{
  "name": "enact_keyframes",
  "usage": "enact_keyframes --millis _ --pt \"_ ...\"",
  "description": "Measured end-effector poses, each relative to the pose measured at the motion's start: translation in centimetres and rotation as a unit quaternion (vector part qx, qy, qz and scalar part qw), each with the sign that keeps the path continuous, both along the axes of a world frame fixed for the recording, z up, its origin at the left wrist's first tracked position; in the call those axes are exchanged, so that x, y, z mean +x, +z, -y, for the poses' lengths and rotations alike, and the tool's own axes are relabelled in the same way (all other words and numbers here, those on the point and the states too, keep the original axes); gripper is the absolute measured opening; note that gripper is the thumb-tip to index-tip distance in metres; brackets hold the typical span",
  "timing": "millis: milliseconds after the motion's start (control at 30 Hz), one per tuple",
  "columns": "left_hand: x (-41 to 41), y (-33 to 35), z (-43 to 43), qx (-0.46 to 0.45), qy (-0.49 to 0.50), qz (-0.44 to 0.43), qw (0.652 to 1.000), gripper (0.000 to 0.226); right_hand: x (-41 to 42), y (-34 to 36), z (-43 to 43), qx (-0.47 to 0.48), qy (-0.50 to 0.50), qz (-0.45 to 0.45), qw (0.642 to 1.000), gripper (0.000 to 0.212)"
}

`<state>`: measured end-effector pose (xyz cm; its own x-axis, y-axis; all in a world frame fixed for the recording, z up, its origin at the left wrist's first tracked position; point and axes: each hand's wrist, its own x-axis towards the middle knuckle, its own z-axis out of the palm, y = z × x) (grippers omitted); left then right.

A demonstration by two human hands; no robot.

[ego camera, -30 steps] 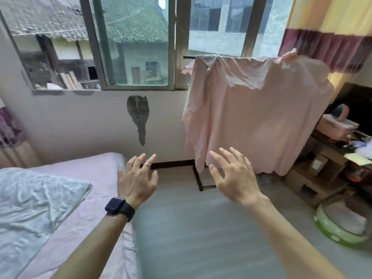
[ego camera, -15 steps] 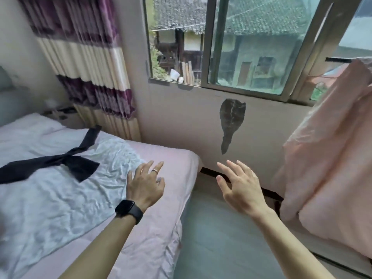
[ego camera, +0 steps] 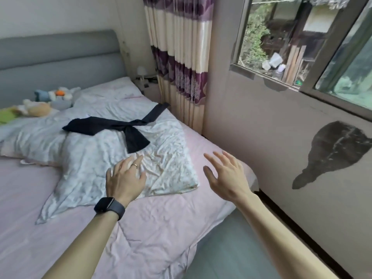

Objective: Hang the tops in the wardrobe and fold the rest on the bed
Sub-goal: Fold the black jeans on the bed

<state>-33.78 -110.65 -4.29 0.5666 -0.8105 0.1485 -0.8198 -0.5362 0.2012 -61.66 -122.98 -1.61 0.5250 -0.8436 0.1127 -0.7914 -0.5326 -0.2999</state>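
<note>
A black garment [ego camera: 112, 126] lies spread across a crumpled white quilt [ego camera: 165, 154] on the bed [ego camera: 161, 224], which has a pink sheet. My left hand [ego camera: 125, 177], with a ring and a dark watch on the wrist, hovers with fingers spread over the quilt's near corner, short of the garment. My right hand [ego camera: 225, 177] is held out open over the bed's right edge, holding nothing. No wardrobe is in view.
Soft toys [ego camera: 50, 99] lie by the grey headboard [ego camera: 60, 57]. A striped purple and cream curtain [ego camera: 179, 57] hangs at the bed's far right corner. A wall with a dark patch [ego camera: 330, 154] and a window [ego camera: 302, 43] runs along the right. Grey floor [ego camera: 227, 250] lies between bed and wall.
The view has swung left from the pink cloth on the rack to the bed. Both hands stay open and now reach over the quilt and the bed's edge.
</note>
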Motion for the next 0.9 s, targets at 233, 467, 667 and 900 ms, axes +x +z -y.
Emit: enact_keyframes --millis 233,467,667,900 --pt "6.3 -5.3 7.8 0.068 0.056 -0.038 0.995 0.056 8.9 -5.7 10.8 0.057 0.084 -0.041 0.994 0.052" --pt "14.4 -10.1 18.3 0.099 0.086 -0.082 0.988 0.054 20.0 -11.0 21.8 0.073 0.14 -0.091 0.983 0.053" --pt "21.6 -17.7 25.5 0.137 0.118 -0.121 0.976 0.058 30.1 -18.7 30.4 0.105 0.175 -0.12 0.971 0.058" --pt "29.9 -32.1 33.0 0.203 0.167 -0.126 0.957 0.061 39.2 -36.7 38.8 0.11 0.232 -0.197 0.946 0.064"
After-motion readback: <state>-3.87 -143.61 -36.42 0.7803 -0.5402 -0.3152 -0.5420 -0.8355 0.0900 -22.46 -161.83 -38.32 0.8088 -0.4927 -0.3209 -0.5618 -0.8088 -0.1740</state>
